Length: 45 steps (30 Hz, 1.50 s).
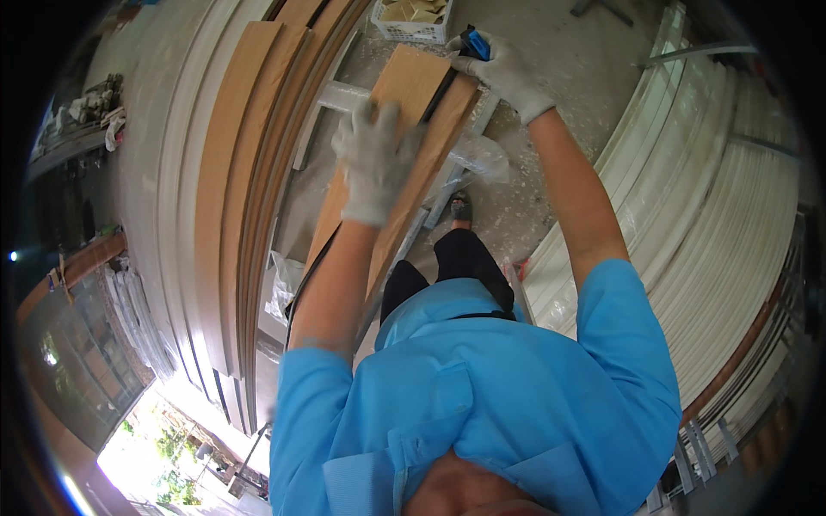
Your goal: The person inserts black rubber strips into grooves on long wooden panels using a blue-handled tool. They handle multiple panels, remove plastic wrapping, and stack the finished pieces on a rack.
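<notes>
A long wood-grain profile [415, 77] lies in front of me, with a black strip [440, 93] running along the groove in its face. My left hand [372, 163], in a pale grey glove and slightly blurred, rests over the profile with its fingers stretched out. Under that palm the strip is hidden; it comes out again as a loose black length [317, 265] beside my left forearm. At the far end of the profile, my gloved right hand [508, 76] is closed around a small blue and black tool [476, 45], whose exact kind I cannot make out.
Long wood-grain and grey profiles [234, 172] are stacked at left. White profiles [680, 224] fill the right side. A white basket [411, 31] of small tan pieces stands beyond the work. Metal supports [449, 185], partly wrapped in clear plastic, sit beneath the profile.
</notes>
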Each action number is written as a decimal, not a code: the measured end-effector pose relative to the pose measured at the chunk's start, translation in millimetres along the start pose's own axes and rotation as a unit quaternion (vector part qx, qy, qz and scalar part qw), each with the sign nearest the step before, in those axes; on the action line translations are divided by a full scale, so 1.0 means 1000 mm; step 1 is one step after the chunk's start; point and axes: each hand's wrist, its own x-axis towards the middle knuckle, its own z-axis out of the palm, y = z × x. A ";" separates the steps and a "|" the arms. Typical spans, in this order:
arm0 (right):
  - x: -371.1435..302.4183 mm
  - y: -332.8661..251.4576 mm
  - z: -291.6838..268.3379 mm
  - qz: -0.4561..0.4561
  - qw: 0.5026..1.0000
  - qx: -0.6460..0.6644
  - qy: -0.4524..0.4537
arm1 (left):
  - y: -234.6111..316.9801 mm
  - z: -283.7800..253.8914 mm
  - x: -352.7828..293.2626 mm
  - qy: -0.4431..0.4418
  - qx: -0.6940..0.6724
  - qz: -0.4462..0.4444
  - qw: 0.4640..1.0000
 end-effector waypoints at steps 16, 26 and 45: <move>0.003 0.015 -0.011 0.031 0.991 0.114 -0.068 | 0.019 -0.011 -0.072 -0.086 -0.090 -0.145 0.982; 0.007 0.004 -0.017 0.040 0.989 0.115 -0.082 | 0.015 0.001 -0.058 -0.010 -0.117 -0.159 0.980; 0.013 0.029 -0.012 -0.036 0.990 0.123 -0.056 | 0.008 0.015 -0.048 0.039 -0.021 -0.051 0.998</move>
